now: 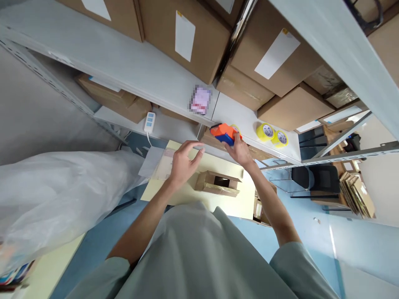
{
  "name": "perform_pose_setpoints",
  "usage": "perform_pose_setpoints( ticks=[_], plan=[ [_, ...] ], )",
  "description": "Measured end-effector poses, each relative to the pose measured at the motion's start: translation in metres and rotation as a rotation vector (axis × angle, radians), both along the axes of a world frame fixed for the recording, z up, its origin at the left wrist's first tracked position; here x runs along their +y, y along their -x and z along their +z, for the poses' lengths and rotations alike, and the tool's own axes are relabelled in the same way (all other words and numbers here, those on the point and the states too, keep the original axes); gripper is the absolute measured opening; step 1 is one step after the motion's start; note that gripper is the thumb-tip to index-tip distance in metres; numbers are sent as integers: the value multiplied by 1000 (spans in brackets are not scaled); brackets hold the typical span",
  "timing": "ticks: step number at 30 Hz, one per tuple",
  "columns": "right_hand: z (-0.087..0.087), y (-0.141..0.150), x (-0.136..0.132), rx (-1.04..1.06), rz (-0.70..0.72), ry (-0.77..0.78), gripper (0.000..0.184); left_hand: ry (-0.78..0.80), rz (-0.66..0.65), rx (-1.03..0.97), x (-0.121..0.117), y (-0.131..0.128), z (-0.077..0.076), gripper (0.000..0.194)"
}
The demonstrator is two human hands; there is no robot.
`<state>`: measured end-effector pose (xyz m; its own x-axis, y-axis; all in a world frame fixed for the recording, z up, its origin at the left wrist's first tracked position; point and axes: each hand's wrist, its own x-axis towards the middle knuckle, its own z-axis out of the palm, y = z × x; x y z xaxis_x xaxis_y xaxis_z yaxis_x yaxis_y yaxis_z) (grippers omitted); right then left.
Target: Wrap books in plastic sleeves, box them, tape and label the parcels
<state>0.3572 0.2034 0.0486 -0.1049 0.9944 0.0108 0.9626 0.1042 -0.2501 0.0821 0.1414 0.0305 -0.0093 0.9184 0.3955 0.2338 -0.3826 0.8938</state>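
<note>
The left hand (183,164), empty, curves half-spread over the table (182,196); the right hand (242,153) grips an orange-and-blue tape dispenser (225,135) — probably light, stiff plastic, best held at its right end — by the shelf (230,109) bearing yellow tape rolls (264,131).

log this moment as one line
right hand: holding orange-and-blue tape dispenser | left hand: open, nothing held | carton: open, on table

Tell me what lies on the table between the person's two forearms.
A cardboard box, its top partly open, lies there on the pale yellow table in the head view.
</note>
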Motion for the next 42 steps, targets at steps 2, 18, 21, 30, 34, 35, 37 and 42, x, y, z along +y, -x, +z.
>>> perform_pose_setpoints(
  ticks=[2,18,21,30,34,35,37,42],
  plan=[
    [3,9,-36,13,37,21,62,37,1,-16,-4,7,-2,25],
    [24,32,-153,71,1,264,72,428,-384,-216,-27,30,-28,47],
    [33,31,-159,44,45,294,72,555,-463,-243,-27,28,-35,48],
    [48,36,-165,-85,33,395,75,652,-482,-289,-46,19,-60,48],
    [53,39,-165,-168,-11,461,74,749,-461,-365,-58,11,-77,47],
    [54,39,-165,-181,-9,476,73,781,-455,-394,-62,7,-80,47],
    [56,38,-163,-203,11,500,71,839,-441,-449,-70,-1,-87,48],
    [73,30,-152,-262,61,574,66,932,-364,-517,-82,-13,-105,48]
  ],
)
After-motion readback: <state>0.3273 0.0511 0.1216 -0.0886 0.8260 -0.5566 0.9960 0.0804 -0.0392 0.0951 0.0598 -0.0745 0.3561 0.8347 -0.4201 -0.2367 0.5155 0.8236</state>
